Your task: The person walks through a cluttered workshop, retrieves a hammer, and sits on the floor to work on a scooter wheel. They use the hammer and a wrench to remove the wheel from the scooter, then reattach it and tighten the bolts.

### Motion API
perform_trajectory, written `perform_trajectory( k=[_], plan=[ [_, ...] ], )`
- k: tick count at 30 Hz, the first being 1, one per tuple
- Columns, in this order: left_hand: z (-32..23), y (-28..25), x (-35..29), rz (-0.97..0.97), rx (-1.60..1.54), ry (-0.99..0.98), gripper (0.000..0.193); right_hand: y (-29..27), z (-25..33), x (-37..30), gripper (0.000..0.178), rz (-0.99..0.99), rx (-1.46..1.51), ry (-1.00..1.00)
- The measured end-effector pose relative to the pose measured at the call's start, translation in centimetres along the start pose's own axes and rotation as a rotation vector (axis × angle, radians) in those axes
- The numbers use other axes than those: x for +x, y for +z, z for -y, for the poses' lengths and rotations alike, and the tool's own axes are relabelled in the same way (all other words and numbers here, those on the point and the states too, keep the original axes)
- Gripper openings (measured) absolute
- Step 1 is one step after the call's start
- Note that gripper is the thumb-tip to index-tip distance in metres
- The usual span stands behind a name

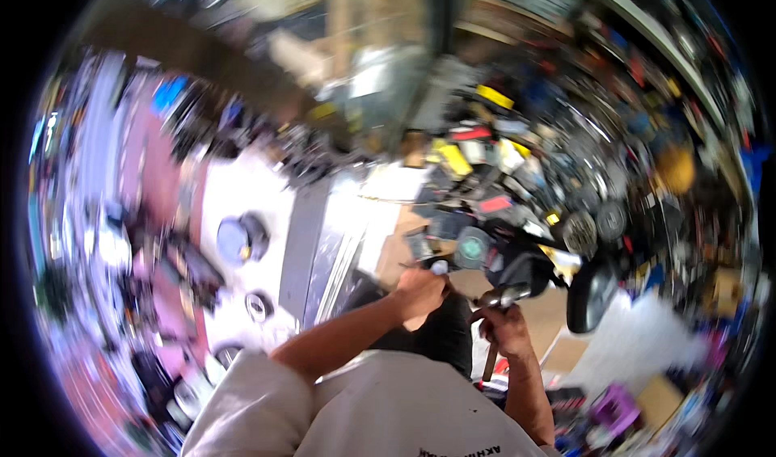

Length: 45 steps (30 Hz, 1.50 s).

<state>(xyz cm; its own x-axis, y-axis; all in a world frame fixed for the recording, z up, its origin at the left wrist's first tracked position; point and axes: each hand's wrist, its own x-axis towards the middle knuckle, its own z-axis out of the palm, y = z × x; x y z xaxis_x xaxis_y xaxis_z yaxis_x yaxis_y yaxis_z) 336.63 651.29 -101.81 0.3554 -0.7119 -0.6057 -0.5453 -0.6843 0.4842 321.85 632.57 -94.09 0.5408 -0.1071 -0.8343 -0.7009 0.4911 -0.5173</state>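
While right hand grips brown-handled tool, left hand curls closed, contents too blurred to tell.

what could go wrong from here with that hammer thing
The brown-handled, silver-headed, hammer-like tool in the right hand is close to the bare left hand; a slip might hit it. The heap of mixed black, yellow and red parts just ahead could slide if bumped.
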Motion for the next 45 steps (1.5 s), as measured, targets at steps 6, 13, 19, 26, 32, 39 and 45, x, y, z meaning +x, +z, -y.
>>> perform_trajectory(
  k=[6, 13, 19, 26, 32, 39, 45],
  plan=[
    [22.3, 5.2, -15.4, -0.505, -0.400, -0.655, 0.031, 9.3, -1.6, 2.1, 0.029, -0.097, -0.572, -0.097],
    [43.2, 14.8, -39.8, -1.479, -0.904, -1.147, 0.033, 4.5, -11.1, 7.3, 0.016, 0.030, -1.491, 0.261],
    [50.4, 34.8, -58.3, -2.364, -1.278, -1.733, 0.039, 18.9, -10.0, 10.6, 0.017, 0.069, -1.388, 0.335],
    [36.8, 45.0, -67.4, -1.920, -1.134, -2.258, 0.045, 34.0, -6.5, 18.9, 0.018, 0.096, -1.426, 0.436],
    [32.2, 45.0, -68.8, -2.050, -0.874, -2.452, 0.045, 52.2, -3.6, 39.1, 0.029, 0.197, -1.592, 0.600],
    [35.2, 43.1, -64.4, -2.605, -1.175, -2.580, 0.039, 94.7, -6.8, 33.6, 0.025, 0.494, -1.306, 0.233],
    [46.0, 45.1, -67.3, -3.213, -1.447, -2.259, 0.038, 119.9, -19.9, 29.5, 0.016, 0.536, -1.277, 0.398]
  ],
)
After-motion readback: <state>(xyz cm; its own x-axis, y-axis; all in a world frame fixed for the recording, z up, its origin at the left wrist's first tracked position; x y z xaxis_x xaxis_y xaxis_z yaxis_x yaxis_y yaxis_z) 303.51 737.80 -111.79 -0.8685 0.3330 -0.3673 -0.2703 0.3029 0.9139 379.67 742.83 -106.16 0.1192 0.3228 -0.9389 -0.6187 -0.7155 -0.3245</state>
